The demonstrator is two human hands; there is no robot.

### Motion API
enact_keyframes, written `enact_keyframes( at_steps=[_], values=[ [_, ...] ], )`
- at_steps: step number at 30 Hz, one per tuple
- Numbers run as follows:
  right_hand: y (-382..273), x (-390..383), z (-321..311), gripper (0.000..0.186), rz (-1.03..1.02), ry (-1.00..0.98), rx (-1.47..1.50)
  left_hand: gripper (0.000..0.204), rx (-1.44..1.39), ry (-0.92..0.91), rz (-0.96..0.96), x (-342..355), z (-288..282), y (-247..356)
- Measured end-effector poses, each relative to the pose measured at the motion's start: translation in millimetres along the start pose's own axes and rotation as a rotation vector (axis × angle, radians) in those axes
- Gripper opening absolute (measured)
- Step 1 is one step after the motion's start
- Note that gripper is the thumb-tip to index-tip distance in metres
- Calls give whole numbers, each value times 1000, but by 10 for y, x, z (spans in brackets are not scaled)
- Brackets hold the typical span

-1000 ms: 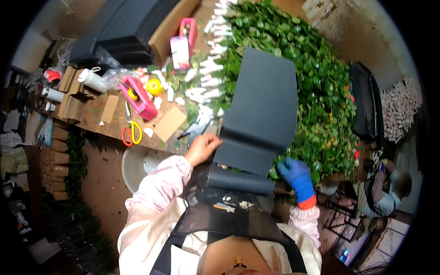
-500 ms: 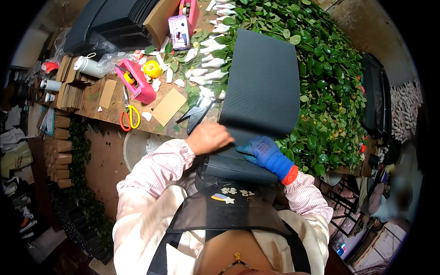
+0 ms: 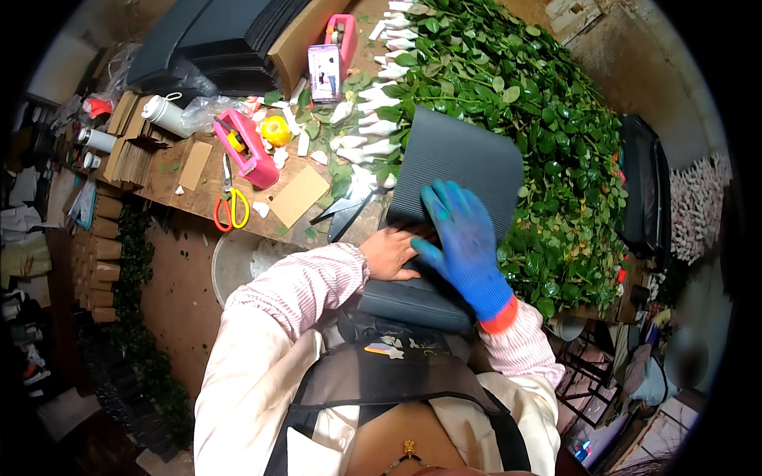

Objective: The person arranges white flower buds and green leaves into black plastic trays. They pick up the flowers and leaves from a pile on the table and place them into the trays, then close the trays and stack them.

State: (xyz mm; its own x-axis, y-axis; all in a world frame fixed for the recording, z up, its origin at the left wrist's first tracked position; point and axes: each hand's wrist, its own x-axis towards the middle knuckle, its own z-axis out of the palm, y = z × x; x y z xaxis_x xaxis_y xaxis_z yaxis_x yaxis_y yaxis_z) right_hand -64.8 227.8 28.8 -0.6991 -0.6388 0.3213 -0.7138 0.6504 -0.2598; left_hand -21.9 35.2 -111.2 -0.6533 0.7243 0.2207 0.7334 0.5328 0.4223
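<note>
On the dark corrugated sheet [image 3: 460,163], the gloved right hand [image 3: 464,242] lies flat, grip wide.

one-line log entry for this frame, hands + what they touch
left hand: bare, on dark corrugated sheet lower edge | right hand: blue glove, flat on sheet | sheet over green leafy stems | scissors on bench, untouched

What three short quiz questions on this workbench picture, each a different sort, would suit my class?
1. True or false: the right hand wears a blue glove.
2. What does the left hand rest on? A) scissors B) dark ribbed sheet C) yellow tape roll
3. Fill in: the scissors have orange and ____ handles.

Key
1. True.
2. B: both hands press on the dark ribbed sheet lying over the green leaves.
3. Yellow.
</note>
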Motion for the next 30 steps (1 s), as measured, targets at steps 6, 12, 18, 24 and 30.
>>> enact_keyframes(
  at_steps=[6, 12, 18, 24, 30],
  values=[
    [47, 604, 90, 55, 366, -792, -50, 70, 67, -1, 34, -32, 63, -24],
    [-664, 942, 669, 59, -245, -191, 260, 65, -209, 90, 38, -46, 250, -61],
    [-1123, 1479, 2315, 59, -345, -312, -205, 60, -245, 36, 43, -20, 281, -25],
    [-1288, 1519, 2418, 36, -283, -578, -143, 55, -264, 17, 56, -64, 270, -33],
    [-1046, 1074, 1005, 34, -342, -123, 368, 50, -292, 13, 44, -49, 284, -52]
  ],
)
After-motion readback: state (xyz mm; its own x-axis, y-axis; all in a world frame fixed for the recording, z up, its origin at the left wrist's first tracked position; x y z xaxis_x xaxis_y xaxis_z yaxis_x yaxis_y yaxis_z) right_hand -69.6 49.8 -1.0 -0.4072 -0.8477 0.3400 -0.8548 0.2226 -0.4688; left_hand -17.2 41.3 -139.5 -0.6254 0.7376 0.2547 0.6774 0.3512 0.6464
